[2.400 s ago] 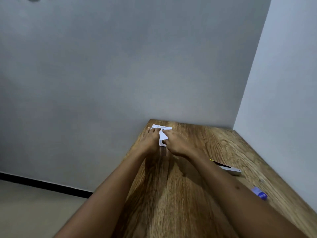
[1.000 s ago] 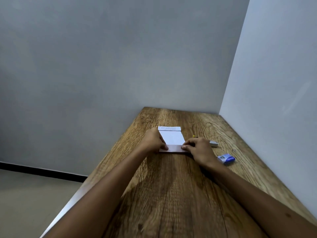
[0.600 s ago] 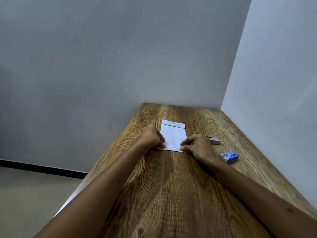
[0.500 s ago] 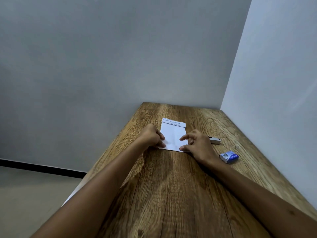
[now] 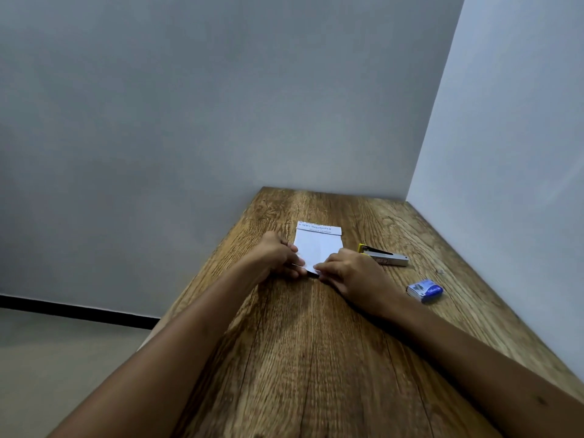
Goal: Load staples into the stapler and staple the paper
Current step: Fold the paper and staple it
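Observation:
A folded white paper (image 5: 317, 246) with a printed strip at its far edge lies on the wooden table (image 5: 316, 358). My left hand (image 5: 278, 256) pinches its near left corner and my right hand (image 5: 350, 270) presses its near right corner; the fingertips nearly meet at the near edge. A silver stapler (image 5: 387, 257) with a yellow end lies just right of my right hand, untouched. A small blue staple box (image 5: 425, 290) sits farther right and nearer to me.
Grey walls close the table at the back and along the right side (image 5: 505, 184). The table's left edge (image 5: 202, 279) drops to a pale floor with a black skirting strip (image 5: 79, 311).
The paper was drawn from the far corner toward the table's middle. In the last half second my right hand's raised fingers came down and both hands closed in on its near edge.

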